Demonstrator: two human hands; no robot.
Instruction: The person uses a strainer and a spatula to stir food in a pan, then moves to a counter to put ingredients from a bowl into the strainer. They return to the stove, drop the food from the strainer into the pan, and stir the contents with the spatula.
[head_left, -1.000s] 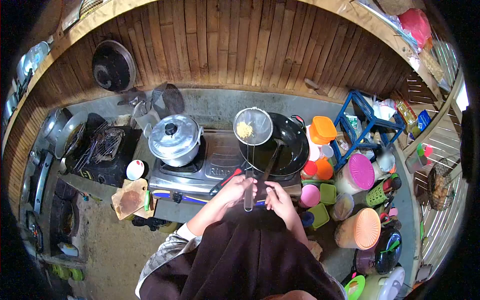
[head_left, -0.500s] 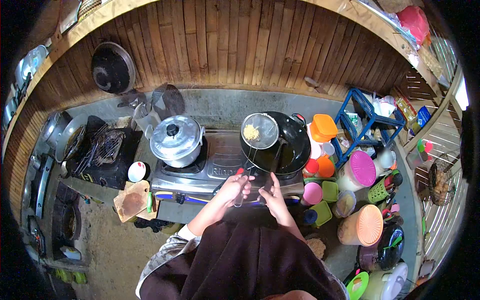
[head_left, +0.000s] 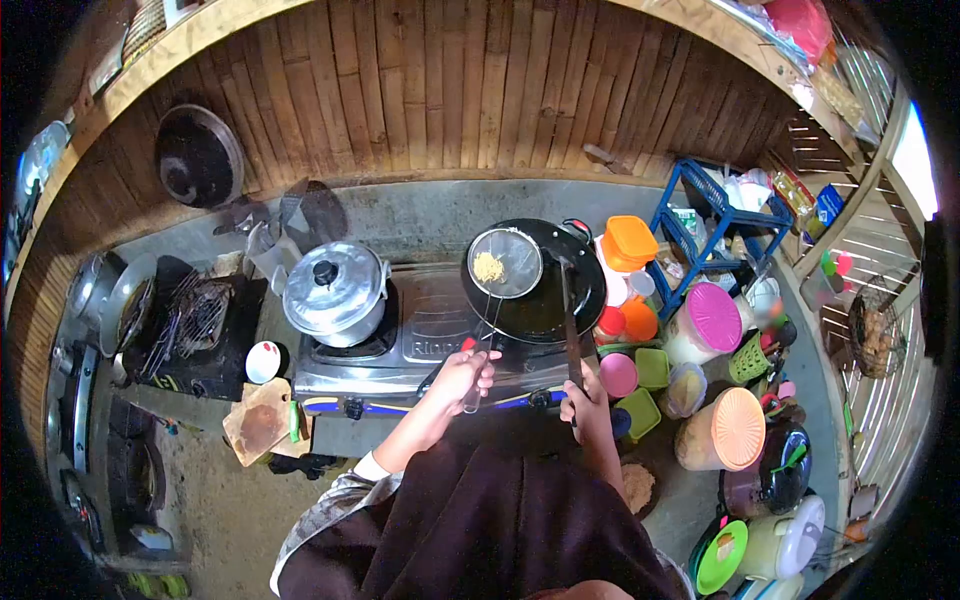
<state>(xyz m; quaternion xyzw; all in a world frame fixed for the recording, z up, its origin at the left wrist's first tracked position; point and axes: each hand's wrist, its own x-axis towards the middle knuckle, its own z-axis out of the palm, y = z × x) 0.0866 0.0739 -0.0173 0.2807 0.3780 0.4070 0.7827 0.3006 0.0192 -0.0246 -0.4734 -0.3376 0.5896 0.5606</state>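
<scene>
My left hand [head_left: 460, 386] is closed around the handle of a round mesh strainer [head_left: 517, 264]. The strainer is over the left part of a black wok [head_left: 592, 262], and pale yellow crumbs [head_left: 487, 266] lie in its mesh. In my right hand [head_left: 588, 405] is the long dark handle of a spatula [head_left: 571, 340]. Its far end reaches into the right side of the wok, where dark liquid makes the tip hard to make out. Under the wok is a steel gas stove [head_left: 433, 312].
A lidded aluminium pot [head_left: 338, 300] stands on the left burner. Farther left are a white bowl [head_left: 263, 362] and a wooden board [head_left: 262, 418]. Right of the wok are an orange container [head_left: 628, 243], a blue rack [head_left: 690, 235] and several tubs with coloured lids.
My right hand has moved right, away from my left, and the spatula has swung to the wok's right side. The strainer stays over the wok. The whole view has shifted slightly.
</scene>
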